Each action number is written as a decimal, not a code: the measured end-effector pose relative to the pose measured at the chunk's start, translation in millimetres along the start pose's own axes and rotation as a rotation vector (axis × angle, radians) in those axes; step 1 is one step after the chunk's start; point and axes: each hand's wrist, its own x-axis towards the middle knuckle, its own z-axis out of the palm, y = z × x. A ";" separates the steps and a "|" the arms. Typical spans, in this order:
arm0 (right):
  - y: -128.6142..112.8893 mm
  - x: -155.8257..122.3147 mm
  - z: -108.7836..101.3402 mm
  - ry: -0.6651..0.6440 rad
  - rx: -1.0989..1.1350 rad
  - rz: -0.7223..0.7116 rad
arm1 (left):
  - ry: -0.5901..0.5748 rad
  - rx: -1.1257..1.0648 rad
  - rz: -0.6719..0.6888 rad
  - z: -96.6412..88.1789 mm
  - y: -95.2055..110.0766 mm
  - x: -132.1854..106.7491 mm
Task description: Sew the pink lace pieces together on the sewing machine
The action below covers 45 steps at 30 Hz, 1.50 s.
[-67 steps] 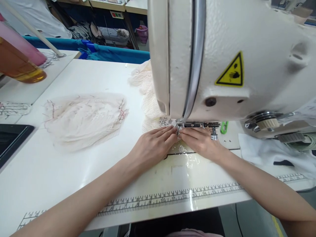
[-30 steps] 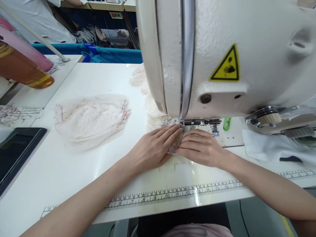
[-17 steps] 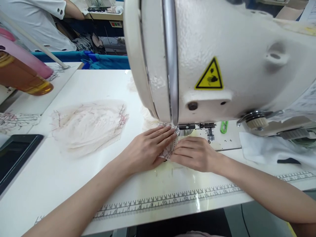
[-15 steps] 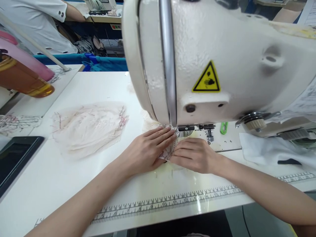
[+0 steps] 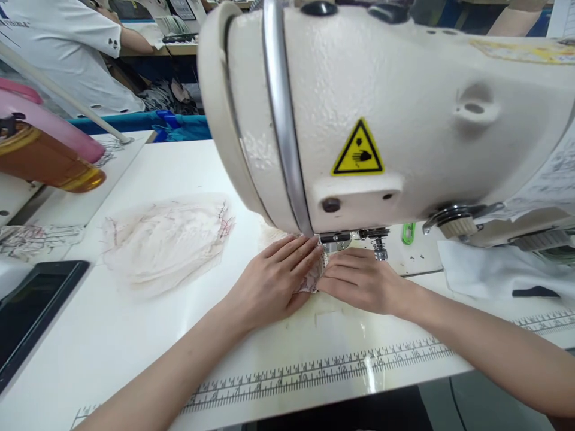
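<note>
A large cream sewing machine [image 5: 395, 114] fills the upper right of the head view. Under its head sits the presser foot [image 5: 335, 240]. My left hand [image 5: 274, 281] lies flat on the white table [image 5: 135, 335], fingers stretched toward the foot, pressing a small piece of patterned lace [image 5: 314, 276]. My right hand [image 5: 363, 280] lies opposite, fingers together and flat on the same lace piece. The fingertips of both hands meet just in front of the foot. Most of the lace is hidden under my hands.
A pile of pale pink lace pieces [image 5: 166, 242] lies left of my hands. A dark tablet [image 5: 31, 311] sits at the left edge, an amber bottle [image 5: 49, 164] beyond it. White cloth [image 5: 498, 272] lies at right. A person in white [image 5: 67, 54] stands behind.
My hands have drawn slightly back toward me with the lace between them. The camera has tilted up, so more of the machine head and the person behind shows.
</note>
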 end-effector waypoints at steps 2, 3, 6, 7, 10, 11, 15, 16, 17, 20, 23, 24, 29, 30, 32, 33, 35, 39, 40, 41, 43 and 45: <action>1.4 -2.5 0.2 -0.007 -0.005 0.005 | 0.002 0.024 -0.006 0.3 2.3 1.0; 2.5 -3.3 0.1 -0.012 -0.013 0.001 | 0.001 0.033 -0.010 0.3 3.5 1.5; 6.5 -3.9 -1.7 -0.025 -0.042 -0.015 | -0.005 0.052 -0.025 -0.1 7.0 2.9; 7.8 -3.7 -2.7 -0.027 -0.052 -0.015 | -0.005 0.053 -0.028 -0.2 8.2 3.3; 10.5 -3.1 -5.8 -0.010 -0.086 -0.002 | 0.005 0.059 -0.038 -0.4 11.2 4.1; 11.2 -3.3 -6.4 -0.004 -0.100 0.006 | 0.011 0.063 -0.041 -0.3 12.0 4.3; 13.7 -5.9 -5.7 -0.032 -0.139 0.051 | 0.008 0.062 -0.061 0.4 14.6 4.8; 14.2 -6.4 -5.7 -0.041 -0.142 0.058 | 0.004 0.055 -0.066 0.5 15.1 4.9; 14.5 -6.5 -6.3 -0.043 -0.142 0.062 | 0.002 0.048 -0.071 0.7 15.5 5.0; 14.0 -4.2 -11.9 -0.037 -0.207 0.074 | 0.011 0.039 -0.076 1.2 16.3 5.3; 13.3 -0.3 -19.7 -0.045 -0.301 0.097 | 0.008 0.053 -0.079 2.1 16.5 5.6; 13.5 0.5 -21.4 -0.045 -0.305 0.102 | 0.002 0.059 -0.080 2.4 16.4 5.6; 17.5 0.2 -21.8 -0.031 -0.205 0.102 | -0.002 0.054 -0.076 4.1 15.7 5.1; 18.1 0.3 -21.5 -0.031 -0.188 0.099 | 0.014 0.049 -0.058 4.5 15.7 4.8; 18.5 1.5 -22.2 -0.026 -0.176 0.081 | 0.059 0.046 -0.002 5.3 15.7 4.2; 18.2 2.7 -23.0 -0.021 -0.188 0.070 | 0.081 0.047 0.028 5.5 15.8 3.8; 17.2 5.4 -25.1 -0.010 -0.226 0.039 | 0.107 0.054 0.068 5.6 15.9 3.1; 15.5 7.8 -25.3 0.004 -0.227 0.025 | 0.116 0.065 0.059 3.9 14.7 2.2; 15.4 7.1 -23.8 -0.011 -0.187 0.030 | 0.121 0.065 0.052 3.3 14.0 2.0; 15.5 6.1 -21.7 -0.035 -0.140 0.038 | 0.127 0.060 0.048 2.8 13.1 2.0; 15.5 3.4 -16.5 -0.091 -0.045 0.050 | 0.136 0.041 0.038 2.1 10.9 1.8; 14.8 1.4 -11.5 -0.119 0.002 0.071 | 0.140 0.018 0.025 1.6 8.5 1.7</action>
